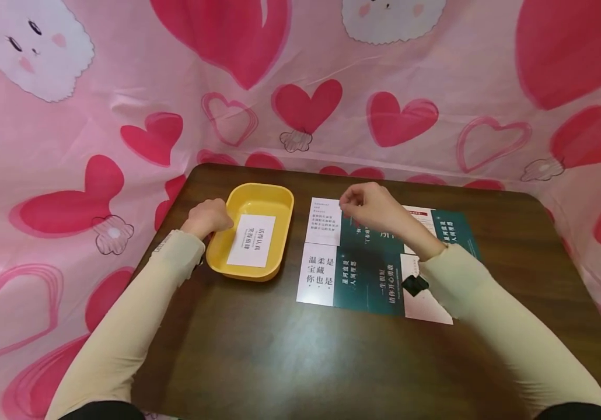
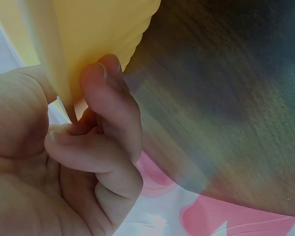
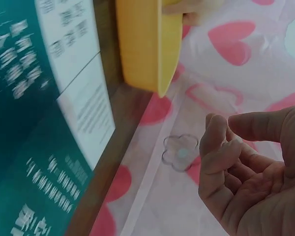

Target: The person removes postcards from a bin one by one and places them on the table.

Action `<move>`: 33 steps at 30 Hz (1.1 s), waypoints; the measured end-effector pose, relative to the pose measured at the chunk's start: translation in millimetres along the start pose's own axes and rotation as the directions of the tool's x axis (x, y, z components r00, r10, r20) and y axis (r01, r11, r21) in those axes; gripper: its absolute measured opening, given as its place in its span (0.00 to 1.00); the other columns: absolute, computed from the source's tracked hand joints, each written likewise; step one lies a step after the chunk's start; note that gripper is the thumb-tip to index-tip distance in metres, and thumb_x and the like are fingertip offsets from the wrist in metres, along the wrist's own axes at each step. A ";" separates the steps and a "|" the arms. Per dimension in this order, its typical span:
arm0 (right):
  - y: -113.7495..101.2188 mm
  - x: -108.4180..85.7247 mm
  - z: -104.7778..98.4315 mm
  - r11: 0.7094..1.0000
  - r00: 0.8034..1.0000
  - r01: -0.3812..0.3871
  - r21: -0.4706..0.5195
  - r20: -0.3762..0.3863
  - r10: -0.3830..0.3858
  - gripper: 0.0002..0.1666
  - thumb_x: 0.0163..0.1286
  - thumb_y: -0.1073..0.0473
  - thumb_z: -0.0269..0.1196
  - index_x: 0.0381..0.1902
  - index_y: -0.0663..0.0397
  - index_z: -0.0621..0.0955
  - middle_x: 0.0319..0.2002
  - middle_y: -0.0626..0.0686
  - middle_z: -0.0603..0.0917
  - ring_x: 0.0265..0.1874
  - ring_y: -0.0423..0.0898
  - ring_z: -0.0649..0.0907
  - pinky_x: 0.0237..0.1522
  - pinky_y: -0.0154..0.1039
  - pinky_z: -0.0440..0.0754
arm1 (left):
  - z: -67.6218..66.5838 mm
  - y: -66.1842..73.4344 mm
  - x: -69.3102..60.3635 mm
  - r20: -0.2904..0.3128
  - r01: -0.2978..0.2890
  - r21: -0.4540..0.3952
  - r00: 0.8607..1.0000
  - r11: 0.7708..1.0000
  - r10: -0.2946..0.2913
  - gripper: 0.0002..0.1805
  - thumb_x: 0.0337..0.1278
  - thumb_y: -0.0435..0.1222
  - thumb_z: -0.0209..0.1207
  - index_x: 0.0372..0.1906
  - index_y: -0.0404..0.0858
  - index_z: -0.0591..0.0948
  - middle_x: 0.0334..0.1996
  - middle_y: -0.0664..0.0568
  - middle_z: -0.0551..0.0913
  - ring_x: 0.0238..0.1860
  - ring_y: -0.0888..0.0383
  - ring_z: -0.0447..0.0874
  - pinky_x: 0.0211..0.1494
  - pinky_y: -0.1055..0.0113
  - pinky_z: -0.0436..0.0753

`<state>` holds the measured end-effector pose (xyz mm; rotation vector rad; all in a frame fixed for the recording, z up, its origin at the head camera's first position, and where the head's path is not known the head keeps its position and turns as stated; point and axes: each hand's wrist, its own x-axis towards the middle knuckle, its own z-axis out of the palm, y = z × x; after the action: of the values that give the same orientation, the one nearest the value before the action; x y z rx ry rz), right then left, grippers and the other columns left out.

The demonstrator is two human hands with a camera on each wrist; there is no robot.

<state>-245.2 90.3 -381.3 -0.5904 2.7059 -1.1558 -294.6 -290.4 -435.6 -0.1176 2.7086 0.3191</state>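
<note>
My left hand [image 1: 208, 217] grips the left rim of a yellow plastic tray [image 1: 286, 224]. In the left wrist view, its bent fingers [image 2: 108, 93] and thumb close round the tray's edge. A white card with dark lettering [image 1: 251, 240] lies inside the tray. Over the back row of cards hovers my right hand [image 1: 371, 204], holding nothing. Its fingers are loosely bent, and the right wrist view shows a small gap between thumb and forefinger. Under and beside it are white cards [image 1: 317, 271] and dark green cards [image 1: 369, 286], laid in two rows; the hand and forearm hide some.
The cards lie on a dark brown wooden table [image 1: 258, 344], right of the tray. A pinkish card [image 1: 426, 300] is at the front right of the rows. Pink cloth with red hearts [image 1: 306, 108] hangs behind the table and along its sides.
</note>
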 end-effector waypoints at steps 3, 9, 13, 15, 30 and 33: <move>-8.8 14.1 6.1 1.000 1.000 -0.016 0.026 0.019 0.016 0.12 0.76 0.58 0.64 0.49 0.60 0.85 0.35 0.55 0.87 0.27 0.53 0.86 0.31 0.43 0.85 | -1.9 2.5 0.9 0.011 0.002 0.003 1.000 1.000 -0.002 0.19 0.63 0.40 0.63 0.48 0.28 0.79 0.34 0.38 0.82 0.30 0.45 0.82 0.33 0.58 0.83; -26.0 43.7 20.4 0.993 0.995 -0.086 0.075 0.053 0.082 0.17 0.76 0.56 0.63 0.56 0.60 0.83 0.42 0.58 0.87 0.31 0.52 0.86 0.32 0.43 0.86 | -6.7 2.8 -2.9 0.006 0.006 0.002 1.000 1.000 -0.006 0.19 0.63 0.40 0.63 0.49 0.28 0.79 0.35 0.38 0.82 0.33 0.44 0.81 0.37 0.57 0.82; -31.4 62.2 30.5 0.978 0.987 -0.151 0.143 0.081 0.141 0.19 0.77 0.55 0.63 0.60 0.59 0.80 0.48 0.59 0.88 0.33 0.54 0.88 0.34 0.46 0.87 | -9.2 3.8 -4.9 0.005 0.001 -0.012 1.000 1.000 -0.001 0.19 0.62 0.40 0.64 0.49 0.28 0.79 0.35 0.38 0.82 0.33 0.44 0.81 0.36 0.58 0.82; -35.0 69.3 36.1 0.962 0.979 -0.189 0.197 0.108 0.170 0.21 0.77 0.55 0.63 0.62 0.60 0.78 0.51 0.61 0.87 0.35 0.56 0.88 0.37 0.48 0.88 | -8.9 4.7 -5.1 0.008 -0.003 -0.012 1.000 1.000 0.003 0.18 0.62 0.39 0.63 0.48 0.28 0.79 0.35 0.38 0.81 0.32 0.44 0.81 0.35 0.58 0.82; -61.3 100.8 104.5 0.837 0.916 -0.399 0.375 0.194 0.350 0.40 0.76 0.58 0.63 0.76 0.67 0.59 0.62 0.62 0.72 0.54 0.56 0.80 0.48 0.46 0.88 | -6.7 2.7 -1.3 0.029 -0.009 -0.009 1.000 1.000 0.009 0.16 0.61 0.37 0.60 0.46 0.27 0.79 0.34 0.38 0.82 0.31 0.45 0.82 0.34 0.59 0.82; -70.0 103.2 115.5 0.809 0.895 -0.443 0.386 0.242 0.374 0.40 0.76 0.58 0.63 0.76 0.66 0.58 0.62 0.61 0.70 0.58 0.57 0.77 0.52 0.48 0.87 | -8.9 3.1 -2.4 0.045 -0.013 -0.016 0.999 1.000 0.014 0.16 0.61 0.36 0.60 0.46 0.27 0.79 0.33 0.38 0.82 0.30 0.45 0.82 0.33 0.60 0.82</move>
<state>-286.4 -72.2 -408.7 -0.0173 2.1767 -1.4415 -296.3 -289.4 -426.1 -0.0955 2.6634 0.3427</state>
